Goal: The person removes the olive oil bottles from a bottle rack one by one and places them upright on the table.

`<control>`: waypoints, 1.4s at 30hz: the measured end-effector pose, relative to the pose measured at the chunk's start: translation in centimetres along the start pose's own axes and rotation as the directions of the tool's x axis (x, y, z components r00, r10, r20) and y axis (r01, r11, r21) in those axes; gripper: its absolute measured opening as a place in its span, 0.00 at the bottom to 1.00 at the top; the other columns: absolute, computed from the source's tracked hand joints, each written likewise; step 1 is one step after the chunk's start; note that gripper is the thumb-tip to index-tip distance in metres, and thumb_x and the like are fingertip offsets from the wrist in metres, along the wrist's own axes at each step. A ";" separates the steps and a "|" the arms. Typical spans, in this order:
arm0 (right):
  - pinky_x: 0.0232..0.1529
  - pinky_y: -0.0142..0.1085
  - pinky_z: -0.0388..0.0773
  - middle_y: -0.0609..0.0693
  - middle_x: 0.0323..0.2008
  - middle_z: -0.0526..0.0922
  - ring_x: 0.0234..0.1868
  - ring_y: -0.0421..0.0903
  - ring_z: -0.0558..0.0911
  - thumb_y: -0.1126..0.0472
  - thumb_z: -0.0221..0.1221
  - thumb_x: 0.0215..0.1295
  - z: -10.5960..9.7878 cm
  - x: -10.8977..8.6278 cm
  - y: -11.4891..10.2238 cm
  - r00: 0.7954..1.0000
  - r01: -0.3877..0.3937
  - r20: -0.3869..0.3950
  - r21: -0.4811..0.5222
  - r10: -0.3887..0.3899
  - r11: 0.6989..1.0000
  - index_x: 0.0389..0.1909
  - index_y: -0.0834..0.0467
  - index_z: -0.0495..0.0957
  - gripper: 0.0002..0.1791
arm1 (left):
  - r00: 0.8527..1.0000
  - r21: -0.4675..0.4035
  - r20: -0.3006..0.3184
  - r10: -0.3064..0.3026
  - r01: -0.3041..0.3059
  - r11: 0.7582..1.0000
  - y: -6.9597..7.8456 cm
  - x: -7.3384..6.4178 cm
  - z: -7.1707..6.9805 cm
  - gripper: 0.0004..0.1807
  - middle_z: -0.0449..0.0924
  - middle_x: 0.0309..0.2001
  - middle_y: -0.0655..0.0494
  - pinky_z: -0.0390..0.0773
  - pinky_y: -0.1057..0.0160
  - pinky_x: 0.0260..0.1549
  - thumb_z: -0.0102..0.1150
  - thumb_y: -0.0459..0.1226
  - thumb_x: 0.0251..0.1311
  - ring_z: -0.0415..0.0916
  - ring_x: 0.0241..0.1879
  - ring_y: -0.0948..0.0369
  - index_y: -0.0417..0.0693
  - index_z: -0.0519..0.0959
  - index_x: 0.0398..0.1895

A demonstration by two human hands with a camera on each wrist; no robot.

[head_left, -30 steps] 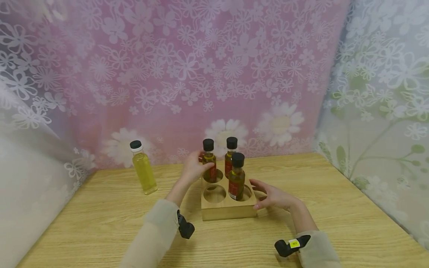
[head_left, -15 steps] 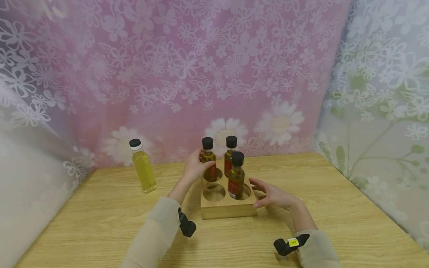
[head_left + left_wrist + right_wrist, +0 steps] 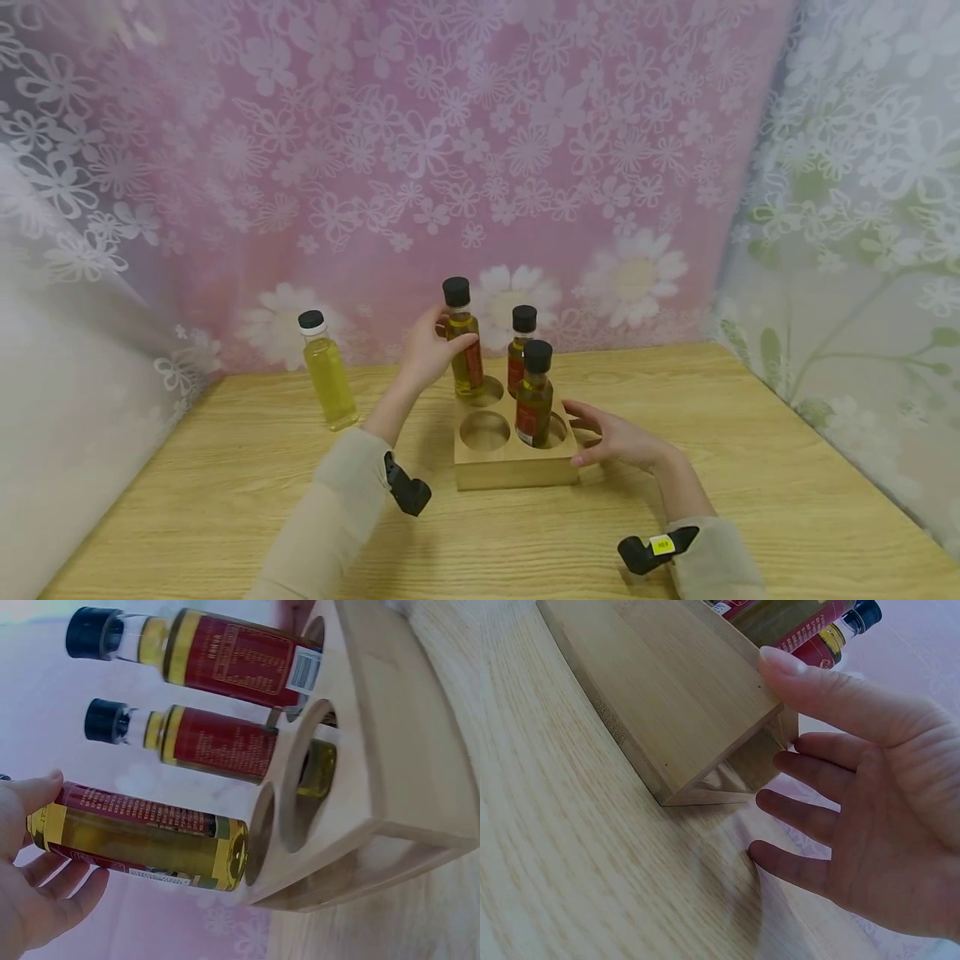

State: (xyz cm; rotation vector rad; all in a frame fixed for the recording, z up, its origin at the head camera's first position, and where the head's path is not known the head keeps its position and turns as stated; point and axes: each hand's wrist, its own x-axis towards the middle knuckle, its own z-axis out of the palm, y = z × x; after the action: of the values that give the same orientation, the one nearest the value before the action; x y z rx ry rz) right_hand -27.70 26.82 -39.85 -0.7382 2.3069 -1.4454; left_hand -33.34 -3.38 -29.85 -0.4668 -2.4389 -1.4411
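My left hand (image 3: 427, 354) grips an oil bottle (image 3: 465, 375) with a black cap and red label, thumb on one side and fingers on the other. In the left wrist view its base is just out of the back-left hole of the wooden bottle rack (image 3: 517, 475). Two like bottles stand in the rack, a front one (image 3: 533, 410) and a back one (image 3: 517, 360), both in the right column. The front-left hole holds nothing. My right hand (image 3: 885, 795) is at the rack's right end, thumb on its corner, fingers loosely spread beside the open side.
To the left stands a clear bottle of yellow oil (image 3: 331, 383) with a black cap and white neck ring. The wooden table (image 3: 187, 500) ends at a pink floral curtain (image 3: 360, 167) behind and pale curtains at both sides.
My left hand has raised its bottle up out of the back-left hole, slightly leftward. The right hand and the rack stay in place; the head view has shifted slightly.
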 end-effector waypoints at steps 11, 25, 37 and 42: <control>0.60 0.60 0.55 0.66 0.70 0.42 0.67 0.67 0.49 0.60 0.66 0.54 0.0 0.0 0.1 1.000 -0.004 -0.003 -0.002 0.004 1.000 0.71 0.67 0.40 0.53 | 0.999 0.042 -0.035 0.001 0.000 0.999 -0.3 0.0 -2.1 0.23 0.74 0.49 0.45 0.75 0.52 0.44 0.64 0.41 0.56 0.73 0.47 0.50 0.44 0.72 0.53; 0.60 0.60 0.56 0.67 0.70 0.42 0.67 0.68 0.50 0.61 0.66 0.55 -0.1 -0.1 -0.2 1.000 0.000 -0.002 -0.001 0.000 1.000 0.71 0.68 0.41 0.52 | 0.990 0.069 -0.095 -0.103 0.110 0.992 -3.4 -0.7 -5.5 0.27 0.71 0.53 0.43 0.72 0.47 0.48 0.62 0.41 0.58 0.69 0.50 0.47 0.43 0.68 0.59; 0.61 0.59 0.56 0.64 0.71 0.43 0.68 0.66 0.50 0.59 0.66 0.54 0.2 0.1 0.3 1.000 -0.014 -0.011 0.014 0.014 1.000 0.71 0.65 0.42 0.53 | 0.980 0.081 -0.106 -0.169 0.178 0.981 -6.0 -1.6 -6.2 0.27 0.70 0.55 0.40 0.71 0.46 0.50 0.61 0.39 0.59 0.68 0.54 0.45 0.41 0.67 0.60; 0.61 0.59 0.56 0.64 0.71 0.43 0.68 0.66 0.50 0.59 0.67 0.54 0.1 0.0 0.2 1.000 -0.016 -0.016 0.008 0.016 1.000 0.71 0.65 0.42 0.53 | 0.977 0.062 -0.111 -0.180 0.187 0.980 -6.9 -1.6 -6.1 0.27 0.69 0.56 0.40 0.70 0.46 0.51 0.61 0.38 0.59 0.67 0.55 0.44 0.41 0.67 0.60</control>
State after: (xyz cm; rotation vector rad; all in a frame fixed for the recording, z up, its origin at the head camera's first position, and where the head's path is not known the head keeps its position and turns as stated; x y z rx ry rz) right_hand -27.73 26.78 -40.05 -0.7063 2.3127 -1.4583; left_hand -34.31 -12.08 -33.09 -0.1484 -2.4934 -1.4019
